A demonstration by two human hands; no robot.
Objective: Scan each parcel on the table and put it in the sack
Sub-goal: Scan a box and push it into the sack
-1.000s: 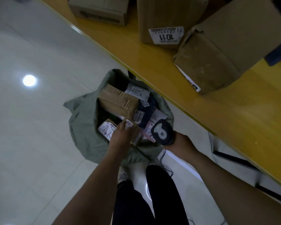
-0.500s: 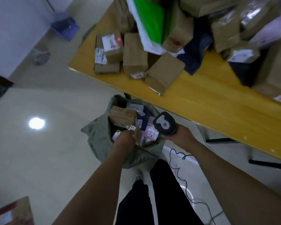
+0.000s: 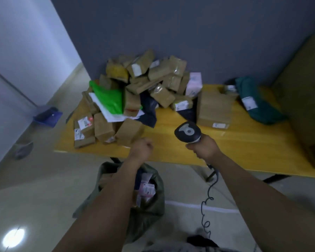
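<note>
Left hand (image 3: 141, 149) with empty curled fingers (image 3: 149, 144) hovering above the bench (image 3: 171, 151) edge, right hand (image 3: 205, 149) fingers wrapping the barcode scanner (image 3: 187, 132) handle.

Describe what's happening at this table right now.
A person stands at a yellow table heaped with parcels. The right hand grips a corded scanner; the left hand, fingers curled and empty, hovers over the table's near edge beside the closest brown boxes. The green sack on the floor below holds several parcels, and many wait on the table.
</note>
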